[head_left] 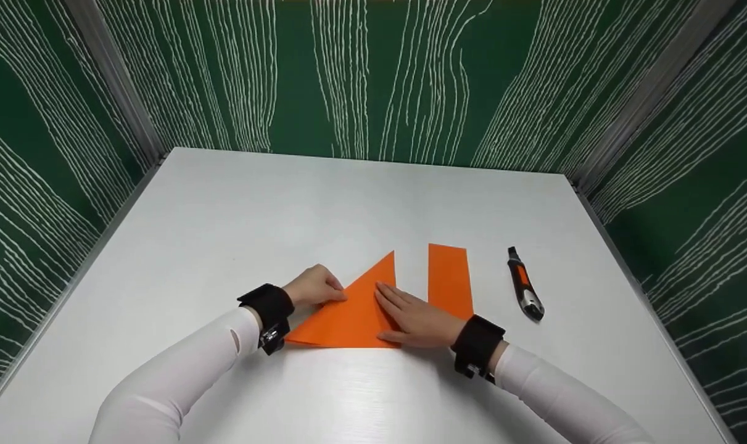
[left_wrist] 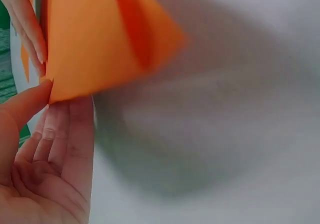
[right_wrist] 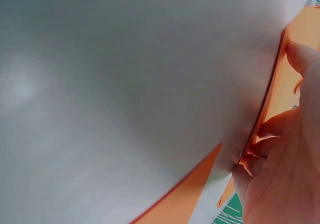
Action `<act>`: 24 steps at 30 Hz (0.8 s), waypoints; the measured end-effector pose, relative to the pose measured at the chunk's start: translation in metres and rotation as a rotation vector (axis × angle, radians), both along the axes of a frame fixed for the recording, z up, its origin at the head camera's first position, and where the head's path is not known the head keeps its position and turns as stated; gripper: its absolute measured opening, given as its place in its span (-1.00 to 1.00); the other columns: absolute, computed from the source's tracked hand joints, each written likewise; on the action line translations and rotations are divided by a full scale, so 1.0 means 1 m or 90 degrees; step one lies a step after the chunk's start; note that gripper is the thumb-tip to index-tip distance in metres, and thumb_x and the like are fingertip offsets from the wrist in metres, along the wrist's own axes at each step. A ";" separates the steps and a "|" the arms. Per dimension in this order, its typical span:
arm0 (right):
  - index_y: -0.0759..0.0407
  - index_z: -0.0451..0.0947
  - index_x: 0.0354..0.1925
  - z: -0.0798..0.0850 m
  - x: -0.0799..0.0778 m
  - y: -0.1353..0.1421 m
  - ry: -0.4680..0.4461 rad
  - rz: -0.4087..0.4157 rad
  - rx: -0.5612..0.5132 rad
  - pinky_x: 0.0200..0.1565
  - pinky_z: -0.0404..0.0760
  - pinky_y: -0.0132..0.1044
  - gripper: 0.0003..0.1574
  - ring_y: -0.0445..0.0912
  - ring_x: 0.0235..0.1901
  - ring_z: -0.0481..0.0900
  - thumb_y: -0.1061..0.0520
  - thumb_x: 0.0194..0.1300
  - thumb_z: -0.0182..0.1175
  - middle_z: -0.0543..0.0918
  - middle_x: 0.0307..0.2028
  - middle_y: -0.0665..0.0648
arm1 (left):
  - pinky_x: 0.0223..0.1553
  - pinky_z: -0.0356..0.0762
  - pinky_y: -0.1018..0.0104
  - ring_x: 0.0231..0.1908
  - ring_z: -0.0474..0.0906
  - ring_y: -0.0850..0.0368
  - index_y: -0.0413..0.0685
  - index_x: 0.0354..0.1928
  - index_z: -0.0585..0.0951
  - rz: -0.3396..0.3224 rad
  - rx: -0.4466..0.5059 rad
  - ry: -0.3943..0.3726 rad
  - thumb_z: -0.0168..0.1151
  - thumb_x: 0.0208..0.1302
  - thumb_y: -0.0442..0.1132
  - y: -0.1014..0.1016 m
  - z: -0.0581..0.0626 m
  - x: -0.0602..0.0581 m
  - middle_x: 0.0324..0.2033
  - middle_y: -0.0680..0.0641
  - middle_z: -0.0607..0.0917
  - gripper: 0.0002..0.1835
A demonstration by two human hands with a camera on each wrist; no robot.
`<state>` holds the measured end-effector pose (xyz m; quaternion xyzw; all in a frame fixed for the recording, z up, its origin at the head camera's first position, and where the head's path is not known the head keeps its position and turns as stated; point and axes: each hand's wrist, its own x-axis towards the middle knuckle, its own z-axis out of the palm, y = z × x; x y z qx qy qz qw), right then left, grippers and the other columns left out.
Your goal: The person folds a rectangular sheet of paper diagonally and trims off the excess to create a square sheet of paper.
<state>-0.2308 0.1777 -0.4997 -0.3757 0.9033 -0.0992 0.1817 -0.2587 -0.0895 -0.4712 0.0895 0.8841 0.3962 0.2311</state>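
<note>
An orange sheet of paper (head_left: 354, 320), folded over into a triangle, lies on the white table (head_left: 274, 209). At its slanted left edge, my left hand (head_left: 314, 286) pinches the paper between thumb and fingers. The left wrist view shows the thumb on top of the orange paper (left_wrist: 85, 39) and the fingers beneath; a corner of it stands loose there. My right hand (head_left: 421, 320) rests on the triangle's right side with its fingers extended. In the right wrist view, the fingertips of that hand (right_wrist: 280, 174) lie along the paper's edge.
A separate orange paper strip (head_left: 449, 277) lies just right of the triangle, partly behind the right hand. Farther right is a black and orange utility knife (head_left: 525, 285). Green panels with white wavy lines (head_left: 410, 80) stand around the table's back and sides.
</note>
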 end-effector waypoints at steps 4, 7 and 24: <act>0.18 -0.19 0.65 0.004 0.000 0.002 -0.016 -0.023 -0.038 0.60 0.12 0.09 0.11 0.12 0.67 -0.10 -0.36 0.53 0.01 -0.18 0.68 0.17 | -0.45 0.46 0.57 -0.55 0.47 0.33 -0.30 -0.12 0.79 0.002 0.024 0.006 0.37 0.32 -0.23 -0.003 -0.001 0.002 -0.47 0.03 0.74 -0.75; 0.23 -0.19 0.65 0.008 -0.001 0.005 -0.015 -0.056 -0.084 0.60 0.11 0.11 0.11 0.14 0.67 -0.09 -0.31 0.53 0.06 -0.14 0.67 0.22 | -0.46 0.45 0.57 -0.56 0.46 0.35 -0.31 -0.12 0.79 0.008 0.042 0.010 0.37 0.32 -0.24 -0.004 -0.003 0.004 -0.48 0.06 0.73 -0.75; 0.27 -0.17 0.64 0.020 -0.011 0.013 -0.051 -0.282 -0.330 0.47 0.39 0.10 -0.07 0.23 0.56 0.20 -0.04 0.62 0.02 0.10 0.57 0.35 | -0.38 0.45 0.58 -0.48 0.47 0.38 -0.36 -0.08 0.77 0.001 0.132 0.061 0.35 0.35 -0.26 0.006 0.001 0.008 -0.26 -0.19 0.84 -0.74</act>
